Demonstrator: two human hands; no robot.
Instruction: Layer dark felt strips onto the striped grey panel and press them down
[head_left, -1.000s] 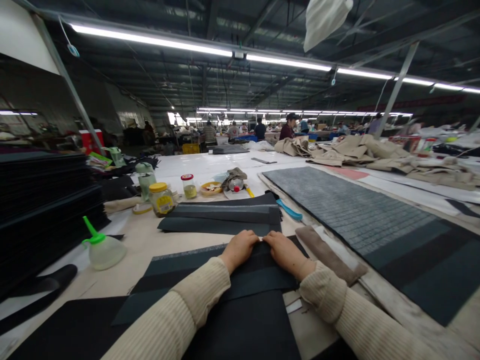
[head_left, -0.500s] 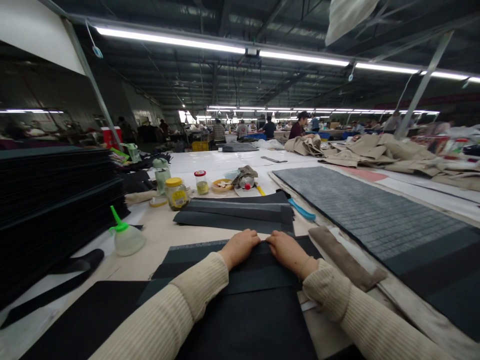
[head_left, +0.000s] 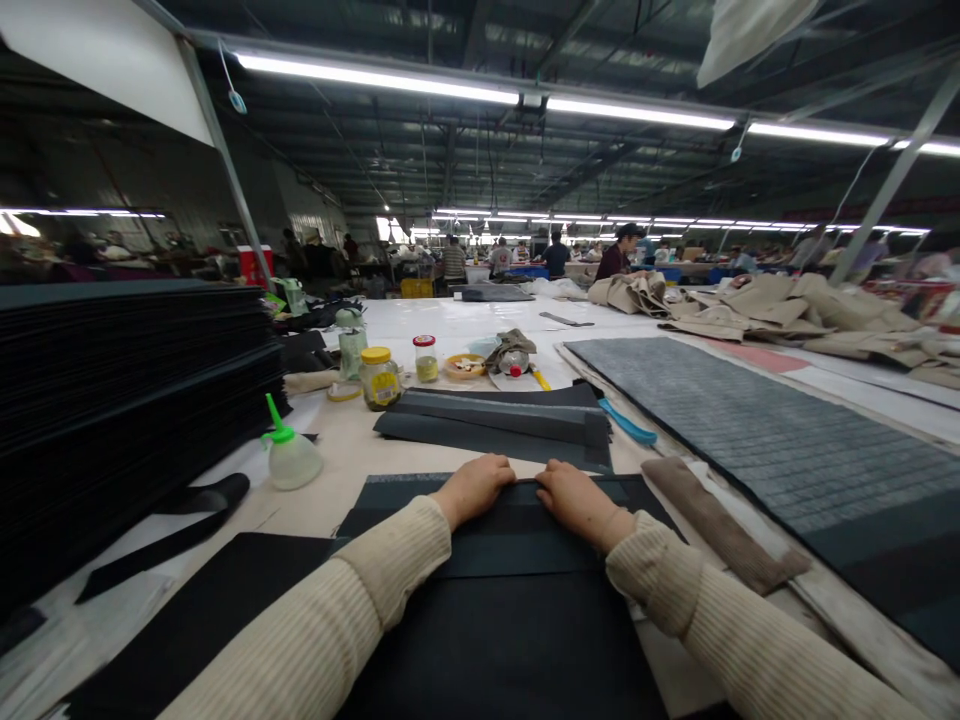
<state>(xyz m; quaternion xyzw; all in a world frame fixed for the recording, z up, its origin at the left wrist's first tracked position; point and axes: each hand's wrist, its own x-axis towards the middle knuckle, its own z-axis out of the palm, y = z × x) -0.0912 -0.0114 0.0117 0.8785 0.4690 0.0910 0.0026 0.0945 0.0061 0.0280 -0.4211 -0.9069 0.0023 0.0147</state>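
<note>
Both my hands rest at the far edge of a dark fabric panel (head_left: 517,552) lying flat before me. The fingers of my left hand (head_left: 474,488) are curled down, pinching that edge. Close beside it, a small gap away, my right hand (head_left: 576,500) grips the same edge with bent fingers. Their fingertips are partly hidden from me. Under and around the panel lie more dark pieces, one a black piece (head_left: 202,610) at the left. Just beyond my hands is a small pile of dark fabric strips (head_left: 487,425).
A tall stack of dark fabric (head_left: 135,420) stands left, near a green-tipped squeeze bottle (head_left: 295,462). Behind the strips are a yellow-lidded jar (head_left: 380,380), a red-lidded jar (head_left: 425,360) and a blue-handled tool (head_left: 628,424). A grey quilted panel (head_left: 720,430) lies right. People work far back.
My view has turned slightly left, so the table things sit farther right in the picture. The gap between my hands is a little wider; both still hold the panel's edge.
</note>
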